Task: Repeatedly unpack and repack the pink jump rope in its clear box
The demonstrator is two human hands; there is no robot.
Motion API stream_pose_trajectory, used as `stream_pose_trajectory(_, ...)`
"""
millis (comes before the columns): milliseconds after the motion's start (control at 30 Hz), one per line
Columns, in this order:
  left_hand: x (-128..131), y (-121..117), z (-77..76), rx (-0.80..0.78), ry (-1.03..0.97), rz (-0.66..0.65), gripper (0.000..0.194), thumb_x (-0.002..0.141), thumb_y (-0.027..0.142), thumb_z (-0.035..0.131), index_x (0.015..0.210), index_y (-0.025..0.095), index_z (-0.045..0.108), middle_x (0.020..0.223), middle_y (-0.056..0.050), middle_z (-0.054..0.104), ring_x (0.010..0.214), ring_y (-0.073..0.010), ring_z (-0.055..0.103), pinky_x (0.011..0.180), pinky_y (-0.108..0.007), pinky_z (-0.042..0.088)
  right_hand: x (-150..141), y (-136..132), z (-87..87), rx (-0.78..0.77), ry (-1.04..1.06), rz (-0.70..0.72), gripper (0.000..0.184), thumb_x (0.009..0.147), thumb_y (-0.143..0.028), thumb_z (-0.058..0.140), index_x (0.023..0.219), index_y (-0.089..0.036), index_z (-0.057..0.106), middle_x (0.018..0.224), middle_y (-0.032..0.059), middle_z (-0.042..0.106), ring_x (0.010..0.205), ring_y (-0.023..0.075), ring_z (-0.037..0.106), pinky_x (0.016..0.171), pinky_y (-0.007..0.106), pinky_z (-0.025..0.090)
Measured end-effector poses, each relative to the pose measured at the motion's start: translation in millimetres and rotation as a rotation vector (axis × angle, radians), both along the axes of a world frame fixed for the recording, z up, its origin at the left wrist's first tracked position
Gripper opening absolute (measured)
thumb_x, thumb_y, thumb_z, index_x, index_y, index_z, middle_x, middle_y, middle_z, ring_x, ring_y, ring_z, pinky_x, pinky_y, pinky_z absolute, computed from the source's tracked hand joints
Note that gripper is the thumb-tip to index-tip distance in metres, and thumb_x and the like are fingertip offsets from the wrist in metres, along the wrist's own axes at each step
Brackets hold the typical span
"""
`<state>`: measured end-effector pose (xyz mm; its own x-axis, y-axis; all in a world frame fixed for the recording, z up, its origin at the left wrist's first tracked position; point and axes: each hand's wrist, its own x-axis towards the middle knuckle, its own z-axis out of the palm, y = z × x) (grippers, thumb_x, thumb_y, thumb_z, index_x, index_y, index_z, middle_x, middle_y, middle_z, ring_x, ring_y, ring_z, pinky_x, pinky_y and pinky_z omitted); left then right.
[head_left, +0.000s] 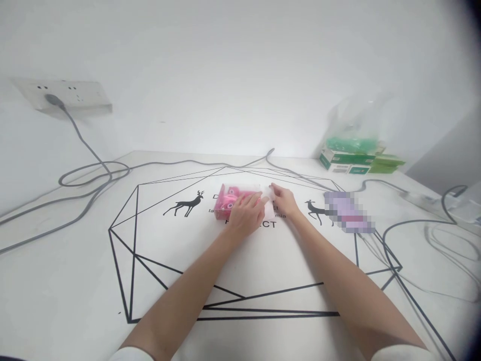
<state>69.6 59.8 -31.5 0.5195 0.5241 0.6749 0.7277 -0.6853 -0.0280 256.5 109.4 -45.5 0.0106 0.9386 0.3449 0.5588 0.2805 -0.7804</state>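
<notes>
A small pink package (222,206) with clear, shiny plastic lies on the printed white tabletop; round eye-like shapes show on its pink contents. My left hand (246,213) lies over its right part, fingers bent around it and pressing it down. Just right of it, my right hand (282,198) pinches the pale, see-through end (267,194) of the package between thumb and fingers. Whether that end is a flap or film is too blurred to tell. The fingers hide part of the package.
A phone-like purple item (349,211), blurred out, lies right of my hands. Green and white boxes (347,161) with a clear plastic bag (355,123) stand at the back right. Grey cables (93,175) run along the back and sides. A wall socket (71,95) holds a plug.
</notes>
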Motion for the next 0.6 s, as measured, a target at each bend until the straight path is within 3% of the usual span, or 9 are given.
stream_pose_trajectory(133, 0, -1, 1.8, 0.016, 0.122, -0.025, 0.032, 0.090, 0.009, 0.048, 0.113, 0.024, 0.064, 0.132, -0.009, 0.062, 0.113, -0.0248, 0.063, 0.096, -0.042, 0.049, 4, 8, 0.4, -0.028, -0.147, 0.004, 0.053, 0.084, -0.025, 0.053, 0.135, -0.017, 0.061, 0.136, 0.0066, 0.063, 0.131, 0.0287, 0.056, 0.113, 0.045, 0.041)
stream_pose_trajectory(267, 1, 0, 1.1, 0.026, 0.124, -0.032, 0.026, 0.090, 0.009, 0.049, 0.101, 0.022, 0.068, 0.137, -0.010, 0.060, 0.114, -0.0254, 0.062, 0.099, -0.044, 0.048, 6, 12, 2.6, -0.052, -0.149, 0.017, 0.048, 0.090, -0.031, 0.048, 0.133, -0.016, 0.063, 0.137, 0.0083, 0.062, 0.133, 0.0287, 0.054, 0.115, 0.046, 0.038)
stream_pose_trajectory(400, 3, -1, -1.4, 0.016, 0.031, -0.015, 0.031, 0.093, 0.014, 0.047, 0.120, 0.020, 0.062, 0.137, -0.011, 0.060, 0.115, -0.0245, 0.063, 0.100, -0.043, 0.049, 7, 14, 3.9, -0.050, -0.171, 0.089, 0.047, 0.090, -0.031, 0.051, 0.135, -0.023, 0.061, 0.143, 0.0056, 0.057, 0.141, 0.0285, 0.044, 0.118, 0.050, 0.032)
stream_pose_trajectory(600, 3, -5, -3.9, 0.029, -0.027, 0.046, 0.030, 0.093, 0.019, 0.049, 0.121, 0.018, 0.062, 0.133, -0.013, 0.063, 0.118, -0.0272, 0.062, 0.099, -0.044, 0.051, 10, 32, 13.1, 0.017, -0.372, 0.294, 0.079, 0.077, -0.013, 0.053, 0.153, -0.021, 0.036, 0.160, 0.0057, 0.033, 0.151, 0.0302, 0.021, 0.121, 0.055, 0.024)
